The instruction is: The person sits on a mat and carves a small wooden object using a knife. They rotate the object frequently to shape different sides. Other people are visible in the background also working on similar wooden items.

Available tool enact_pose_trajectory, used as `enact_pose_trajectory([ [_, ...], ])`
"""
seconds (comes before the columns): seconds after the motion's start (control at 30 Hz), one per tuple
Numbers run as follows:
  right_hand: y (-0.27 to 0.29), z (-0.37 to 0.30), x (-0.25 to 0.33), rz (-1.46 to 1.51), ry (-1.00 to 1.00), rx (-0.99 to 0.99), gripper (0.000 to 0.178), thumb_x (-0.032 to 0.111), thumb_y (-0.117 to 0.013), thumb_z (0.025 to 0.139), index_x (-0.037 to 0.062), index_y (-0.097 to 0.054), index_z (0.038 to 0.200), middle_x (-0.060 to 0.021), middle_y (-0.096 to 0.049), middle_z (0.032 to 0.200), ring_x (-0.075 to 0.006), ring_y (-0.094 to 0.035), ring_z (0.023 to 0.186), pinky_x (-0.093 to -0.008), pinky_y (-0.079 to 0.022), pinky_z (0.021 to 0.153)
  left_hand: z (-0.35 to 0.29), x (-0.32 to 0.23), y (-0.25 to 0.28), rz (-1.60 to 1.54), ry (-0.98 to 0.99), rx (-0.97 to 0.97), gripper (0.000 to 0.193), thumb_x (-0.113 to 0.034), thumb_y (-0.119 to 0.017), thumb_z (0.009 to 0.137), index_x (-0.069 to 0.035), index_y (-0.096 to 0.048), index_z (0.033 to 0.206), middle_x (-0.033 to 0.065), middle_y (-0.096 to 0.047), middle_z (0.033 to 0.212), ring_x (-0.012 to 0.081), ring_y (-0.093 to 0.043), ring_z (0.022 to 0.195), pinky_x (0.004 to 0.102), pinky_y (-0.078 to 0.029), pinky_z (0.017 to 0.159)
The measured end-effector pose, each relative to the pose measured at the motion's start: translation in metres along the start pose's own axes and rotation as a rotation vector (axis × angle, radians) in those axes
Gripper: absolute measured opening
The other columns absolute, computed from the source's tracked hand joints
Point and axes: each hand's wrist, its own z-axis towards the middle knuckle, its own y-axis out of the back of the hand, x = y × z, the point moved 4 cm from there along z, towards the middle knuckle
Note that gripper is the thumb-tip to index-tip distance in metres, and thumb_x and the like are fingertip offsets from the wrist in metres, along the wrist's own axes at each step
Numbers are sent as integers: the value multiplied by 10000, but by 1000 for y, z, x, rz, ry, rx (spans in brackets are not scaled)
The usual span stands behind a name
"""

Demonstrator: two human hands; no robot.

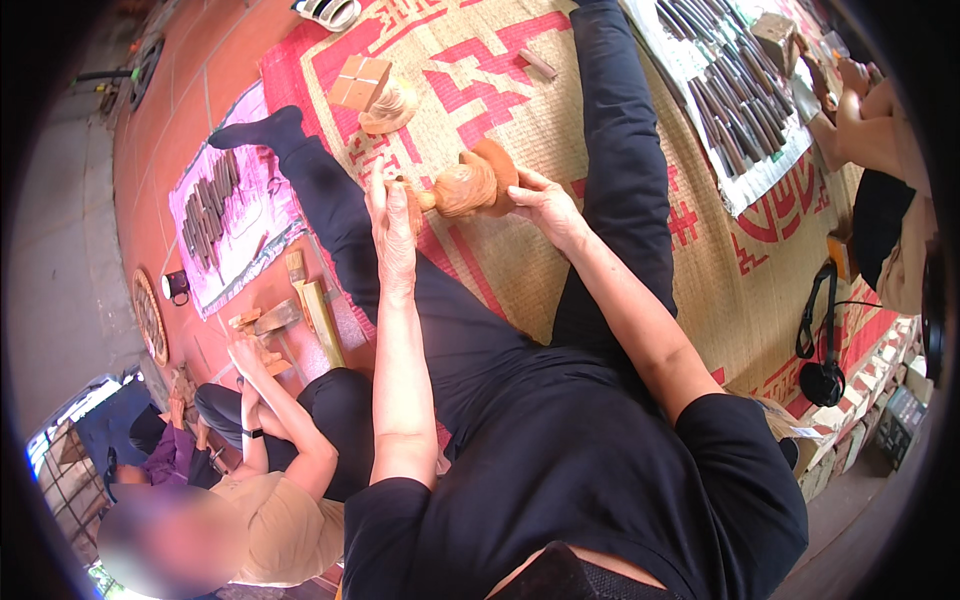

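A carved piece of orange-brown wood (463,190) with a rounded, grooved middle and a broad, flat right end lies sideways between my hands, above the mat. My left hand (396,225) is closed round its narrower left end, partly hiding it. At the broad end, my right hand (548,207) grips the rim between thumb and fingers. Just beyond my left hand, a pale carved wooden piece (390,106) rests on the mat against a squared wooden block (360,82) with lines across its face.
The red-patterned straw mat (520,290) lies under my outstretched legs. Several dark chisels lie on a white cloth (745,190) at right and a pink cloth (262,200) at left. A dark mug (175,288), a brush (295,266) and a co-worker (290,450) holding wood are at left.
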Motion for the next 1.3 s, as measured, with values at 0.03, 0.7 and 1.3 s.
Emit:
enact_pose_trajectory([
  [0.03, 0, 0, 0, 3, -3, 3, 526, 72, -610, 943, -22, -453, 1436, -131, -547, 1387, -243, -541, 1267, -387, -447, 1079, -4, -8, -4, -38, 3, -6, 779, -589, -491, 987, -91, -288, 1551, -90, -449, 875, 2, -372, 702, 162, -314, 653],
  [0.7, 5, 2, -2, 37, 3, -14, 516, 62, -627, 931, -40, -468, 1410, -147, -553, 1370, -254, -537, 1267, -404, -437, 1079, -3, -14, -5, 176, -22, -2, 740, -501, -558, 974, -46, -327, 1510, 147, -429, 1293, 247, -451, 1211, 381, -337, 1070],
  [1.3, 4, 0, 0, 48, 3, -13, 506, 54, -620, 931, -49, -469, 1403, -154, -564, 1350, -253, -551, 1250, -409, -446, 1068, -6, -12, -5, 185, -5, 16, 722, -499, -559, 973, -81, -330, 1515, 151, -454, 1243, 262, -443, 1189, 401, -331, 1067],
])
